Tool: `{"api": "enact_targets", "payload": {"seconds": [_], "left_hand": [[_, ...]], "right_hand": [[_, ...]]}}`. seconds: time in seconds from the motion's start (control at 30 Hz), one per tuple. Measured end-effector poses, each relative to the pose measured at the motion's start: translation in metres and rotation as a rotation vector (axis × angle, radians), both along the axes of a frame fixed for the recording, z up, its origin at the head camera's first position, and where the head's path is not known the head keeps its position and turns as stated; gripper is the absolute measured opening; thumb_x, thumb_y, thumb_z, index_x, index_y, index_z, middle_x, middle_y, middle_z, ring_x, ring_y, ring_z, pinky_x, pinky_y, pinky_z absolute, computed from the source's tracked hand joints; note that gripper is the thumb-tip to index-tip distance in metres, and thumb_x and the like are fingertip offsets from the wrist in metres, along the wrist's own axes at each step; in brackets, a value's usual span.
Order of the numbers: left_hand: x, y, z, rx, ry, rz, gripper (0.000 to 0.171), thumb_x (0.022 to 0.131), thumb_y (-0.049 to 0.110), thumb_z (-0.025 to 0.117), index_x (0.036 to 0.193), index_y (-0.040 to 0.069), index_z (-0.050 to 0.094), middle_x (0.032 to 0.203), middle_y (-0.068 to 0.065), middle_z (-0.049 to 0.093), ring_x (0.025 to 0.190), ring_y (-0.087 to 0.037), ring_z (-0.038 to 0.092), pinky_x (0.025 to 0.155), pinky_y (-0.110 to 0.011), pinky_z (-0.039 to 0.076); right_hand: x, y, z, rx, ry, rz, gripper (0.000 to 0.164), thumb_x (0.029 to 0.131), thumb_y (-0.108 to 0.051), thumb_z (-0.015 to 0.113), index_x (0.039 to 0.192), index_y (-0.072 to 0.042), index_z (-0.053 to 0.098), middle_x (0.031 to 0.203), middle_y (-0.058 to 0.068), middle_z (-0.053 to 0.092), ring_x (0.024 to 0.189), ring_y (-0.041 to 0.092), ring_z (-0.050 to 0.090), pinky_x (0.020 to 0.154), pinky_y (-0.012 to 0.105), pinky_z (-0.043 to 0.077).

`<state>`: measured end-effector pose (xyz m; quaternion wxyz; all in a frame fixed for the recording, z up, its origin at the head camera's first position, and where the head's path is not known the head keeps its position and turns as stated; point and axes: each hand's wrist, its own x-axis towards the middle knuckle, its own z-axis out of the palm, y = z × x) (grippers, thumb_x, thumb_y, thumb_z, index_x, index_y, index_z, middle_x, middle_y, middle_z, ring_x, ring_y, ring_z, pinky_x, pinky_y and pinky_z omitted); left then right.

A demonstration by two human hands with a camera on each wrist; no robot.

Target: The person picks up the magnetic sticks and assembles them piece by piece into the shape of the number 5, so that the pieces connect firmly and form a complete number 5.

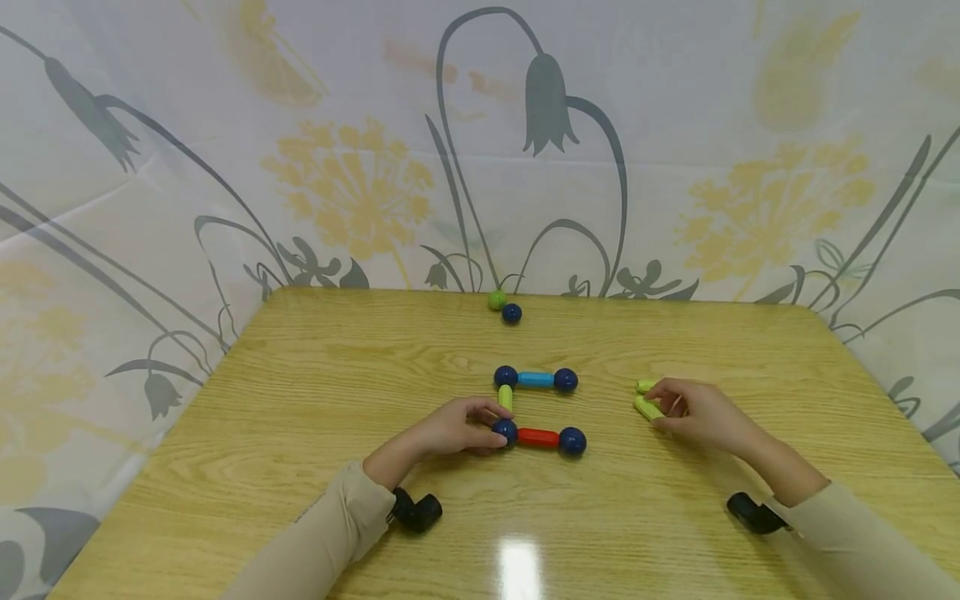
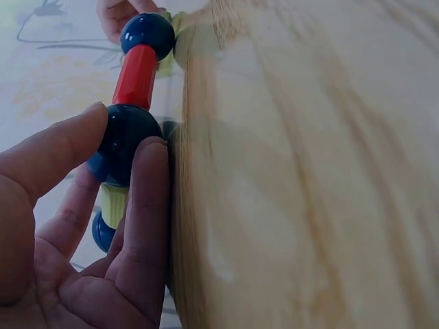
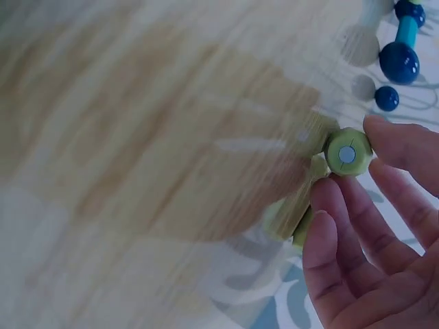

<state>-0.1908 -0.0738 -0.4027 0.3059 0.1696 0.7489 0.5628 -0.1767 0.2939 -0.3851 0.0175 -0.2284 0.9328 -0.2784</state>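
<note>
My left hand (image 1: pixel 467 427) holds a dark blue ball (image 2: pixel 127 133) between thumb and fingers. From that ball a red rod (image 1: pixel 537 437) runs right to another blue ball (image 1: pixel 572 442), and a yellow-green rod (image 1: pixel 506 397) runs back to a third (image 1: pixel 506 377). A light blue rod (image 1: pixel 536 379) joins this one to a blue ball (image 1: pixel 566 381) on its right. Over to the right, my right hand (image 1: pixel 701 412) pinches a loose yellow-green rod (image 3: pixel 347 152), whose end shows a round metal disc. Close by its fingers lies a second yellow-green rod (image 1: pixel 644 386).
Near the back edge of the wooden table (image 1: pixel 360 350) sit a green ball (image 1: pixel 497 300) and a loose blue ball (image 1: pixel 512 313). Behind the table hangs a flower-patterned cloth (image 1: pixel 480 167). Black wrist cameras stick out below both sleeves.
</note>
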Motion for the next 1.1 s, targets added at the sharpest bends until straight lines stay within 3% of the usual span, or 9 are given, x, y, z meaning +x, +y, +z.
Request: {"api": "enact_targets", "payload": {"seconds": [0.43,0.6,0.8,1.1], "left_hand": [[0.001,0.001,0.003,0.013,0.009,-0.016,0.038,0.088,0.004,0.065,0.124,-0.002,0.055,0.113,-0.015,0.053,0.089,-0.023,0.064,0.076,-0.033,0.054],[0.002,0.001,0.003,0.01,0.007,-0.011,0.037,0.088,0.003,0.064,0.123,-0.001,0.055,0.113,-0.015,0.053,0.089,-0.023,0.064,0.076,-0.033,0.054],[0.002,0.001,0.003,0.013,0.005,-0.012,0.037,0.088,0.004,0.064,0.123,-0.001,0.055,0.111,-0.014,0.054,0.088,-0.023,0.064,0.076,-0.033,0.054],[0.003,0.002,0.006,0.001,0.021,0.006,0.036,0.087,0.005,0.066,0.121,-0.001,0.056,0.111,-0.014,0.054,0.088,-0.022,0.064,0.075,-0.033,0.054]], "right_hand": [[0.006,-0.011,0.002,0.025,-0.101,0.061,0.038,0.077,-0.002,0.067,0.114,0.003,0.06,0.077,-0.004,0.052,0.061,0.005,0.045,0.053,0.024,0.042],[0.008,-0.016,0.0,0.008,-0.113,0.101,0.033,0.077,-0.001,0.066,0.109,0.003,0.064,0.074,-0.004,0.049,0.06,0.005,0.041,0.052,0.023,0.037],[0.013,-0.022,-0.001,-0.03,-0.108,0.103,0.029,0.077,-0.001,0.066,0.105,-0.004,0.06,0.085,0.0,0.053,0.063,0.005,0.045,0.055,0.024,0.043],[0.018,-0.036,-0.002,-0.128,-0.213,0.147,0.052,0.08,-0.002,0.068,0.126,0.004,0.045,0.082,0.002,0.049,0.064,0.007,0.048,0.056,0.024,0.045]]}}
